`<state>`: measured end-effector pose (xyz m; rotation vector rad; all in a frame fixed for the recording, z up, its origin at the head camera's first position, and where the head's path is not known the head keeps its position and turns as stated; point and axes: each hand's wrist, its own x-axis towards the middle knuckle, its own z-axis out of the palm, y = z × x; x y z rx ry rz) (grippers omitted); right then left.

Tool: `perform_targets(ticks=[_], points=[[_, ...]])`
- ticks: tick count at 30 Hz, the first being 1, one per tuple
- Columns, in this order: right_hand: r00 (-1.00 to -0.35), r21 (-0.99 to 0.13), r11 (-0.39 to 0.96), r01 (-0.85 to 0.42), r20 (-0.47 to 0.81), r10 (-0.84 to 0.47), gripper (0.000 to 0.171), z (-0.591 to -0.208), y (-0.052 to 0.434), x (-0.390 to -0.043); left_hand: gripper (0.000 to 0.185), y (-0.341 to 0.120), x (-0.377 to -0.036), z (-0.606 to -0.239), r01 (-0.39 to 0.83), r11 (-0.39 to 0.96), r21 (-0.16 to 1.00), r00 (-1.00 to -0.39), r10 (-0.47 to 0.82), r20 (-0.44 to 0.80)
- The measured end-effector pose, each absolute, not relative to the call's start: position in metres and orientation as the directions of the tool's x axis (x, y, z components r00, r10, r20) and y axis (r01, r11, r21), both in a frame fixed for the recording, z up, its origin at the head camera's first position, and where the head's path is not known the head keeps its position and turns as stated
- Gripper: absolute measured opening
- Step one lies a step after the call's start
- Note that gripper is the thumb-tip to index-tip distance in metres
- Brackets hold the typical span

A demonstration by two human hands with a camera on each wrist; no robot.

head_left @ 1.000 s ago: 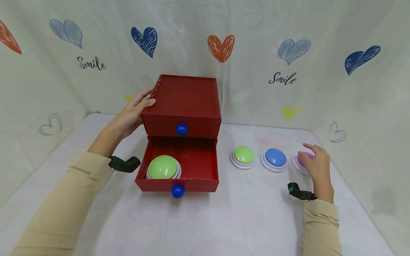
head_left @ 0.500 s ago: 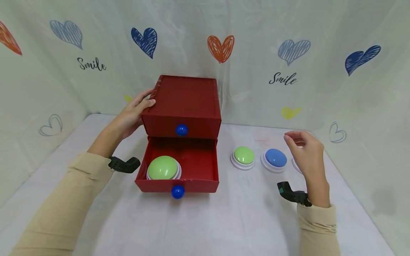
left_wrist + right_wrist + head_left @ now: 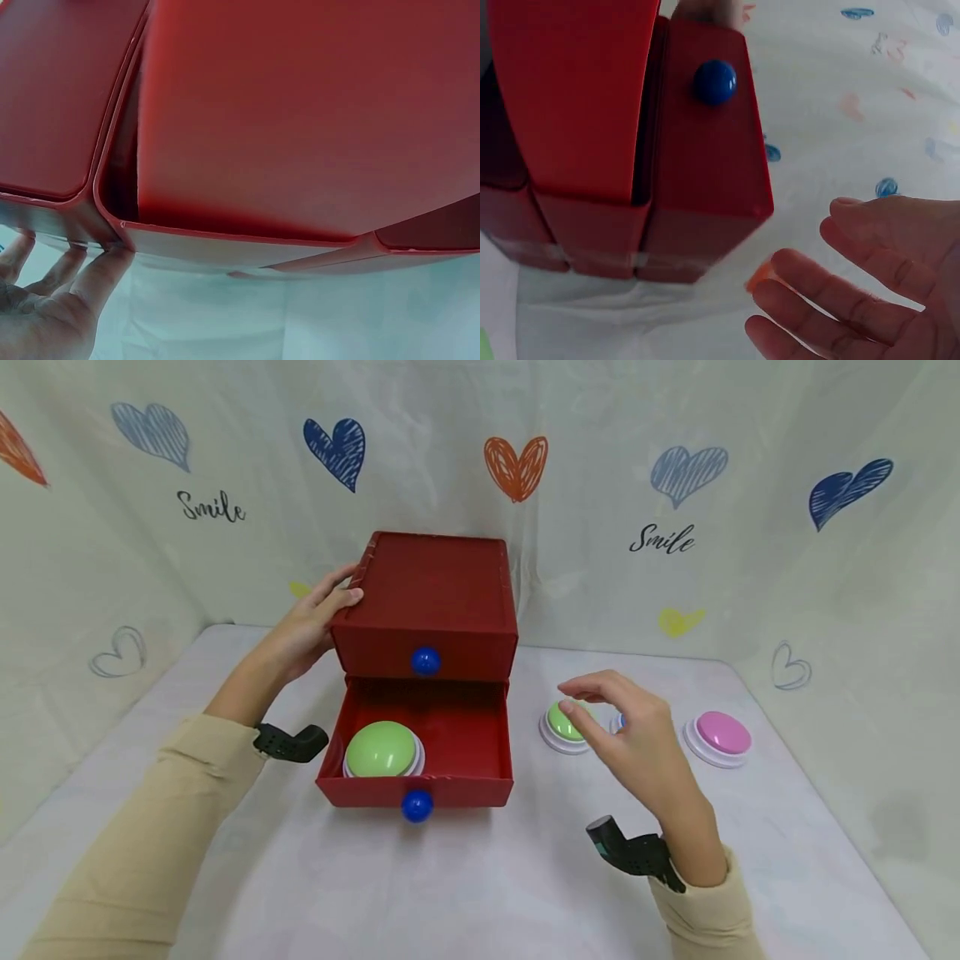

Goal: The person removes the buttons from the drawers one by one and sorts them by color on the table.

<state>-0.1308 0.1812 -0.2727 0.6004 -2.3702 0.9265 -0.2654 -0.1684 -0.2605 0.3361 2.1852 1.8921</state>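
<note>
A red cabinet of drawers (image 3: 438, 581) with blue knobs stands on the table. One drawer (image 3: 468, 789) is pulled out under the top one, and a large green push button (image 3: 380, 749) sits at its left. My left hand (image 3: 303, 631) rests against the cabinet's left side, its fingertips touching the wall in the left wrist view. In mid-air to the right of the cabinet, my right hand (image 3: 637, 735) holds nothing, thumb and fingers spread apart. It partly covers a green push button (image 3: 562, 727) and hides most of a blue push button (image 3: 617, 722).
A pink push button (image 3: 722, 734) on a white base sits at the right of the table. The white tablecloth (image 3: 450, 893) reaches back to a hanging sheet (image 3: 585, 485) printed with hearts. Each wrist wears a black camera band (image 3: 633, 852).
My right hand has moved left from the pink push button, across the blue one, and its fingers have spread. The pink button shows fully again. My left hand stays put.
</note>
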Motion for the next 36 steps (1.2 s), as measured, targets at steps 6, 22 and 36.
perform_targets(ticks=[6,22,36], points=[[-0.780,-0.490,0.617,-0.616,0.487,-0.392,0.030,-0.272,0.148,-0.127,0.059,-0.168,-0.265,-0.261,0.025,0.133,0.991,-0.949,0.315,-0.018],[-0.741,-0.491,0.614,-0.618,0.103,-0.663,0.038,-0.284,0.083,-0.155,0.057,-0.168,-0.266,-0.261,0.025,0.125,0.992,-0.951,0.310,-0.016],[-0.693,-0.480,0.620,-0.620,-0.033,-0.720,0.043,-0.291,0.049,-0.172,0.058,-0.169,-0.267,-0.262,0.037,0.125,0.991,-0.948,0.318,-0.005]])
